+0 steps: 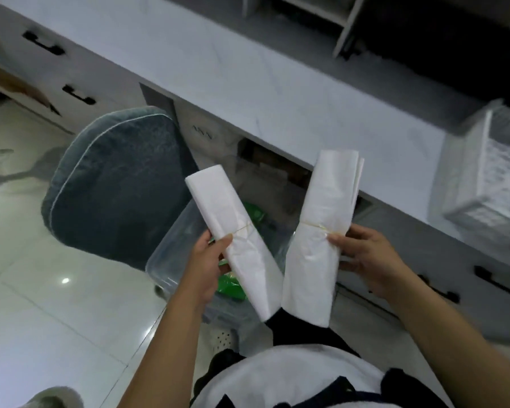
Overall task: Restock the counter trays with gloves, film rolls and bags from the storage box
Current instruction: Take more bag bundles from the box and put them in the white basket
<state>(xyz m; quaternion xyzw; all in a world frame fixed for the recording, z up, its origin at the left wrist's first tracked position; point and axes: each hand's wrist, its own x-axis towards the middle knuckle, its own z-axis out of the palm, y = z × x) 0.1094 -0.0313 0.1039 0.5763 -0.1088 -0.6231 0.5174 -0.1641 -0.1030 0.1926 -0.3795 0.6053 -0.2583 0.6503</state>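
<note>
Pale floor tiles [56, 304] are seen below and to the left of the hands, and a long white desk [248, 83] runs beyond them. A grey chair [106, 184] is parked ahead of the left hand, and a white mesh tray [483, 184] sits on the desk beyond the right hand. A clear storage box [171, 260] with green packs [230, 285] inside lies on the floor directly under the left hand.

Two folded bag bundles are held up, each bound by a thin rubber band. The left bundle [233, 231] is pinched at its middle by the left hand [206, 260], thumb on top. The right bundle [321, 231] is gripped at its band by the right hand [365, 257], fingers curled round its edge.

Trouble would most likely come from the slick plastic: a bundle held only at the waist could be slid out of a loose pinch and dropped back into the box or onto the floor. The loose ends could be fanned open if a band were snapped or rolled off. With both hands occupied, the tray could be nudged along the desk during placement.
</note>
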